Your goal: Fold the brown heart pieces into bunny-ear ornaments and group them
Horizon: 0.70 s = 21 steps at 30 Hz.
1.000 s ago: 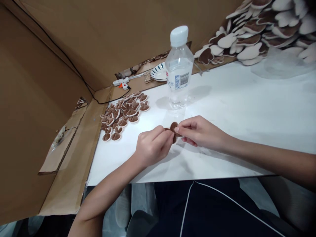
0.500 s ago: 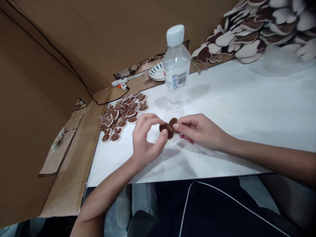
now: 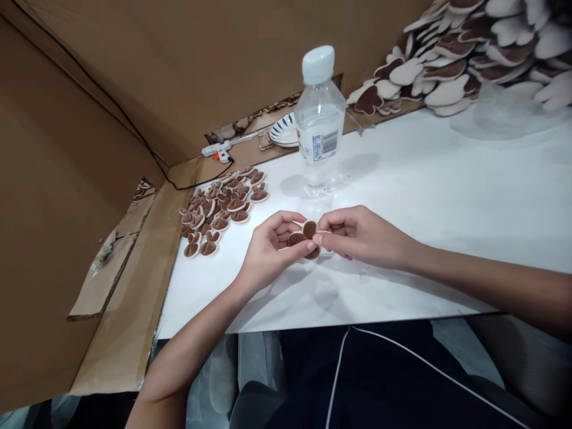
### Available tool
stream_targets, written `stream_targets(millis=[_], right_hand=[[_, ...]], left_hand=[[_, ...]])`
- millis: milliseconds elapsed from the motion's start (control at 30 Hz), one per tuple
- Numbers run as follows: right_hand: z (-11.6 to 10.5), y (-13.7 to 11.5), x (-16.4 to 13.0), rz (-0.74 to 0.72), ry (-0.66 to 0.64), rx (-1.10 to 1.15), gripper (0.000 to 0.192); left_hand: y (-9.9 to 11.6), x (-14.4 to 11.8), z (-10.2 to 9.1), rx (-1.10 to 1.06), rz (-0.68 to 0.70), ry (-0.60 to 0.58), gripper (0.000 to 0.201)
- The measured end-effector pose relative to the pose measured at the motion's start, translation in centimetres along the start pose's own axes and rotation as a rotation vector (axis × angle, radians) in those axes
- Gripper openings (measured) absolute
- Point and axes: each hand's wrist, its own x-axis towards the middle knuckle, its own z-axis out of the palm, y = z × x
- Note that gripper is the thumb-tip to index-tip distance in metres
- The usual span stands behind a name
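1. A small brown felt piece [image 3: 306, 236] with rounded lobes is pinched between both hands above the white tabletop [image 3: 447, 196]. Its face is dark brown; a pale edge shows at the top lobe, just above the thumb tips.
2. The left hand [image 3: 268, 253] is closed on the piece's left lobe, thumb under and forefinger curled over it; the other fingers are folded into the palm.
3. The right hand [image 3: 357, 235] is clamped on the right side, thumb tip and forefinger tip pressed together on the felt, the remaining fingers tucked beneath.
4. The piece is held roughly flat, its brown face turned up toward the camera. Its long axis cannot be told with certainty, since the fingertips cover part of its outline; the visible lobes are spread from the left fingertips toward the right ones.
5. Beyond the fingertips, a clear water bottle [image 3: 319, 128] with a white cap is stood upright, near but apart from the hands.
6. Left of the left knuckles, a cluster of finished brown-and-cream pieces [image 3: 221, 208] is laid on the tabletop, well apart from the held one.
7. Farther back, a glue gun [image 3: 217, 150] and a striped dish [image 3: 286, 131] are seen by the cardboard wall [image 3: 201, 65].
8. Far beyond the right hand, a heap of larger felt shapes [image 3: 469, 53] is piled; nothing is set between the hands and the piece.
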Motion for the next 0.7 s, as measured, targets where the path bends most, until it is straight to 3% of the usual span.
stream_targets(millis=[133, 233, 500, 700], right_hand=[[-0.4, 0.1, 0.2, -0.001, -0.019, 0.086, 0.015], [-0.7, 0.5, 0.4, -0.029, -0.020, 0.091, 0.019], [-1.1, 0.8, 0.7, -0.063, -0.166, 0.259, 0.021], [-1.1, 0.3, 0.5, -0.026, -0.079, 0.103, 0.027]], left_hand=[[0.0, 0.0, 0.1, -0.102, -0.081, 0.029, 0.042], [-0.1, 0.0, -0.1, -0.133, -0.115, -0.004, 0.038], [-0.3, 0.0, -0.5, -0.185, -0.107, -0.117, 0.047], [-0.1, -0.1, 0.2, -0.127, 0.013, 0.096, 0.038]])
